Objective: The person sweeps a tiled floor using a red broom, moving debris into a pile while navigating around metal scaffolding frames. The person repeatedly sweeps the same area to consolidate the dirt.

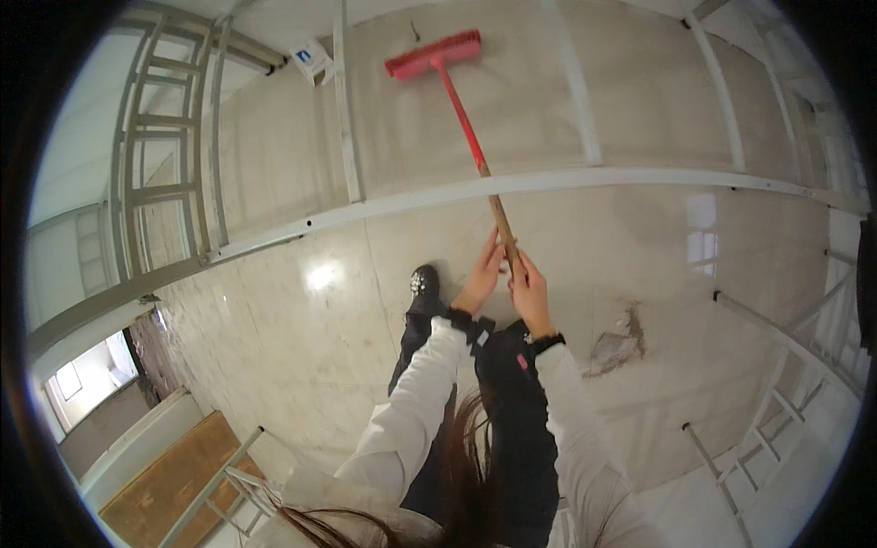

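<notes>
A push broom (438,55) with a red head and bristles lies out on the floor at the top of the view. Its handle, red near the head and bare wood nearer me, passes across a white metal rail (548,181). Around the wooden end, my right hand (530,291) is closed. My left hand (484,274) is at the handle's other side, fingers partly extended against it; how firmly it grips is hard to tell. To the right of my hands, a small pile of dirt and debris (620,342) lies on the pale floor.
Metal bed-like frames with crossbars and a ladder (164,123) stand at the upper left. More metal frame legs (774,332) reach in from the right. A small white box (314,61) lies beyond the rail. A brown wooden board (175,472) is at the lower left.
</notes>
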### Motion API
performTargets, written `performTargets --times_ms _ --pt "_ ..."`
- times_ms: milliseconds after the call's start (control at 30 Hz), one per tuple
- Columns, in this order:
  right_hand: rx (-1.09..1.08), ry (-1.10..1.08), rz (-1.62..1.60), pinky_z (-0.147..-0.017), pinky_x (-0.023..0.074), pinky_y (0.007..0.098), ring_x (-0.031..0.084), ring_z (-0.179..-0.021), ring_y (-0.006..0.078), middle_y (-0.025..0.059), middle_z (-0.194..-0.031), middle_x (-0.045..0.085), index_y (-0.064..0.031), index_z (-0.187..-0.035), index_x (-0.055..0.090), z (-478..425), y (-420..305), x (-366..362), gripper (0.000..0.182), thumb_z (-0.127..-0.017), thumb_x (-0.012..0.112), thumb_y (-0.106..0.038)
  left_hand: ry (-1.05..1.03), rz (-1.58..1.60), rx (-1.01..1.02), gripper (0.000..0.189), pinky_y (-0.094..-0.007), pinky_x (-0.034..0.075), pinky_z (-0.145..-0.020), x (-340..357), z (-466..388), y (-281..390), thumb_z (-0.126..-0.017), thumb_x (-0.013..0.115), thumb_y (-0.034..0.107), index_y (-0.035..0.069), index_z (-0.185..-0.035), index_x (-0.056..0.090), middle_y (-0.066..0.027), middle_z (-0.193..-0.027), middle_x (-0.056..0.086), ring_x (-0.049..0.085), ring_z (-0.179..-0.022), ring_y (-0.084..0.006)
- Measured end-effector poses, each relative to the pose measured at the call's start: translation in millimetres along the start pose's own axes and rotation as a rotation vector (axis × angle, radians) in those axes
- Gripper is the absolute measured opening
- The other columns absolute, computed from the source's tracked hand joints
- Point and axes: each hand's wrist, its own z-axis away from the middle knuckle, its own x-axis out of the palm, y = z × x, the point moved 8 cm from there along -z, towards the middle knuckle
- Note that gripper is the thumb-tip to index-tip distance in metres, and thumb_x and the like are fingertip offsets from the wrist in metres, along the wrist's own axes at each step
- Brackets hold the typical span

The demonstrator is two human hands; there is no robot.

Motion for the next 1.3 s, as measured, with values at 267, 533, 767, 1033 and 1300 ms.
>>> performTargets --times_ms 267,533,767,1033,1300 --pt "-0.125 0.037 0.218 -0.055 0.0462 0.0289 0.058 -0.062 0.0143 0.0087 -0.075 0.062 -0.0042 -0.124 0.050 -139 19 90 0.036 -0.093 0.045 -0.023 0.168 -0.149 0.160 0.052 -0.0302 0.041 -0.088 -93 -93 -1 -0.097 0.036 0.032 0.010 -0.143 0.020 -0.0061 -0.119 0.051 0.048 -0.106 -0.0125" --pt "-0.106 -0.018 -0.015 -0.060 0.0476 0.0307 0.062 -0.068 0.0198 0.0104 -0.076 0.062 -0.0031 -0.123 0.049 -155 -20 142 0.036 -0.094 0.042 -0.023 0.263 -0.070 0.201 0.050 -0.0320 0.044 -0.088 -143 -96 17 -0.097 0.036 0.026 0.006 -0.140 0.023 -0.0131 -0.124 0.049 0.049 -0.109 -0.0206" --pt "-0.214 0.013 0.314 -0.059 0.0439 0.0263 0.048 -0.060 0.0128 0.0103 -0.096 0.062 -0.0059 -0.130 0.044 -4 23 69 0.038 -0.094 0.043 -0.018 0.207 -0.044 -0.127 0.035 -0.0336 0.050 -0.064 -97 -53 -35 -0.093 0.045 0.026 -0.001 -0.114 0.038 -0.0134 -0.091 0.060 0.061 -0.076 -0.0206" --pt "0.198 0.043 0.280 -0.048 0.0361 0.0195 0.040 -0.053 0.0050 -0.0020 -0.081 0.058 -0.0077 -0.131 0.044 169 7 -49 0.038 -0.094 0.045 -0.018 0.024 -0.376 -0.147 0.030 -0.0363 0.048 -0.056 56 84 -76 -0.092 0.047 0.023 -0.003 -0.094 0.033 -0.0155 -0.075 0.056 0.059 -0.063 -0.0237" --pt "0.175 0.053 0.168 -0.049 0.0364 0.0190 0.043 -0.055 0.0035 -0.0007 -0.075 0.056 -0.0038 -0.128 0.047 171 -35 -43 0.037 -0.094 0.045 -0.018 -0.038 -0.129 -0.030 0.052 -0.0299 0.045 -0.074 60 110 3 -0.091 0.053 0.020 0.001 -0.129 0.024 -0.0106 -0.096 0.050 0.052 -0.085 -0.0161"
